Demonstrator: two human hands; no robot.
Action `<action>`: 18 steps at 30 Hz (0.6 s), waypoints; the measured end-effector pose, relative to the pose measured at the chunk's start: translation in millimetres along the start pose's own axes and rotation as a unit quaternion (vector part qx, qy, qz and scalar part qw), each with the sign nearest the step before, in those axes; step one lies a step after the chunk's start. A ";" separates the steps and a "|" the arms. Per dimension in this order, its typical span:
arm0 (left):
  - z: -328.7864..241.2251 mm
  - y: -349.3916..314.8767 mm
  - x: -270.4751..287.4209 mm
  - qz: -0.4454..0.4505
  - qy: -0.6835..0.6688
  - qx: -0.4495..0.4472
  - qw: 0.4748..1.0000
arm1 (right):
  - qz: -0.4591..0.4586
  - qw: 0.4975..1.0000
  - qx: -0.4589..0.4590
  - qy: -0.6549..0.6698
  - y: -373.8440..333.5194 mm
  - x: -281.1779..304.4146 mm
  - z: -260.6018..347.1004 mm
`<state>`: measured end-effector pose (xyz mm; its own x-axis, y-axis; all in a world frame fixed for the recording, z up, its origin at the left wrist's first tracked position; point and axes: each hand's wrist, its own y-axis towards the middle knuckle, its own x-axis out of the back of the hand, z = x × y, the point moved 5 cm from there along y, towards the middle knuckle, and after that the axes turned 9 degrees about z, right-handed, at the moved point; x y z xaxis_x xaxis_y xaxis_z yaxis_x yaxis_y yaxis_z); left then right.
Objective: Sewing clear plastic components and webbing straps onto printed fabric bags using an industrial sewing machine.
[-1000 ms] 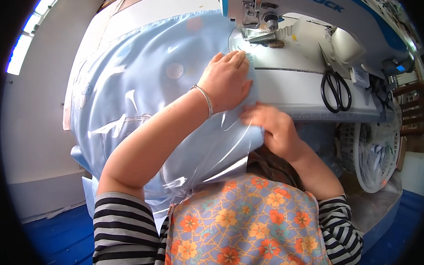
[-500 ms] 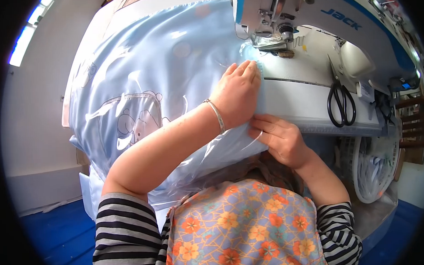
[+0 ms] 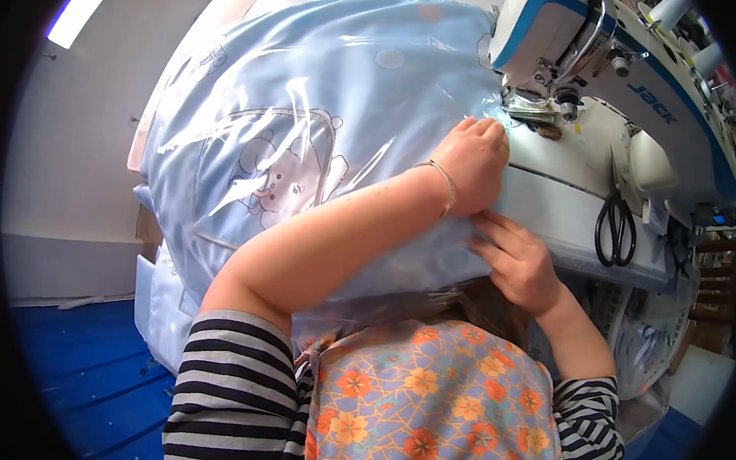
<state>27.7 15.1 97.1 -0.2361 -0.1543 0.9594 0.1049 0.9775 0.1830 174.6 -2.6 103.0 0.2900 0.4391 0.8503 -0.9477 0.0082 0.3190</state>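
Note:
A wide sheet of glossy light-blue fabric (image 3: 363, 92), printed with outlined cartoon figures, spreads over the table toward the sewing machine (image 3: 572, 52). My left hand (image 3: 473, 165), with a bracelet at its wrist, lies on the fabric's right edge just short of the presser foot (image 3: 534, 115). Its fingers are curled in and closed on that edge. Below it, my right hand (image 3: 519, 261) pinches the same edge near the table's front; the thumb is partly hidden. Under the needle area, the fabric's corner is lit by the machine lamp.
Black-handled scissors (image 3: 616, 229) lie on the machine bed to the right. A white basket (image 3: 643, 342) with plastic-looking scraps stands below the table's right end. Thread cones (image 3: 670, 8) sit behind the machine. Blue flooring (image 3: 98, 385) shows at the lower left.
The view has shifted, so the machine, fabric and hands appear further right and lower. My left hand's fingers, stretched out before, are now curled on the fabric edge.

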 end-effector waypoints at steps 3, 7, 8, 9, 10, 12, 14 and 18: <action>-1.7 -3.0 -5.7 0.028 -0.038 -0.010 0.999 | 0.016 1.000 -0.004 -0.001 -0.2 -1.4 0.5; -7.0 -12.3 -10.3 0.010 -0.011 0.031 0.999 | 0.014 1.000 -0.001 -0.018 -0.3 -0.2 3.5; -7.7 -12.7 -8.7 -0.010 -0.001 0.021 1.000 | -0.003 1.000 0.011 -0.016 0.5 1.3 5.2; -6.9 -12.0 -7.7 -0.018 0.005 0.023 1.000 | -0.004 0.999 -0.008 -0.031 1.4 1.1 4.7; -4.6 -10.6 -5.5 -0.025 0.011 0.023 0.999 | -0.014 0.999 -0.020 -0.044 2.6 1.5 5.3; 0.8 -1.4 -9.3 0.056 -0.010 0.018 0.998 | -0.019 0.999 -0.026 -0.036 5.5 0.8 6.3; 4.1 4.2 -3.2 0.044 0.005 0.014 0.999 | -0.054 0.997 -0.051 -0.032 6.9 2.6 4.7; -0.1 2.8 -1.5 0.048 0.001 0.010 0.999 | -0.056 0.995 -0.072 -0.031 6.0 1.9 0.1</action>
<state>28.5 18.1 96.2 -0.2235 -0.0601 0.9728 0.1077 0.9905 0.0860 169.5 -1.9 106.6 0.3985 0.3719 0.8384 -0.9169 0.1851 0.3537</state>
